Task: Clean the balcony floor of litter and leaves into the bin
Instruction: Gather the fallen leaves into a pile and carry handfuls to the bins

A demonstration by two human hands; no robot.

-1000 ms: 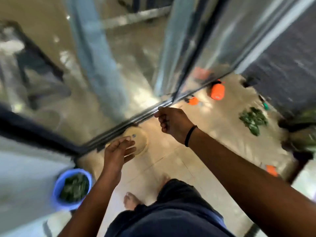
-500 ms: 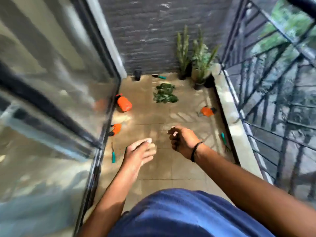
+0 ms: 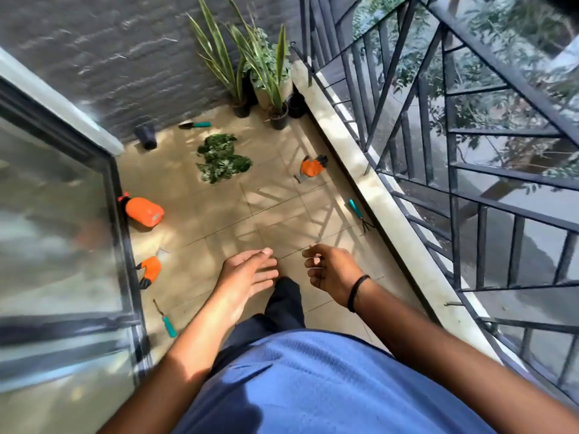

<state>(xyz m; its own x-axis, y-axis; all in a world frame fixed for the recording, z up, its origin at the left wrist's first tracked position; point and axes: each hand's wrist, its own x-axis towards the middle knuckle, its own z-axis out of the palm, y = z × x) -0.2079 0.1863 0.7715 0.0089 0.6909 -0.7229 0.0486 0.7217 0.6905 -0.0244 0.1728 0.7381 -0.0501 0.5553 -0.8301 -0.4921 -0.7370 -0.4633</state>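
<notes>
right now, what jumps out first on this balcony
The pile of green leaves on the tiled floor near the far wall draws the eye first. Then the orange things: a spray bottle lying by the glass door, one glove nearer along the door track and another by the railing kerb. Both hands, left and right, hang empty in front.

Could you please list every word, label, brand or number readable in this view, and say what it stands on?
None can be read.
The orange spray bottle bears a small pale label patch, too blurred to read.
The orange gloves and the teal-handled tools show no legible print.
</notes>
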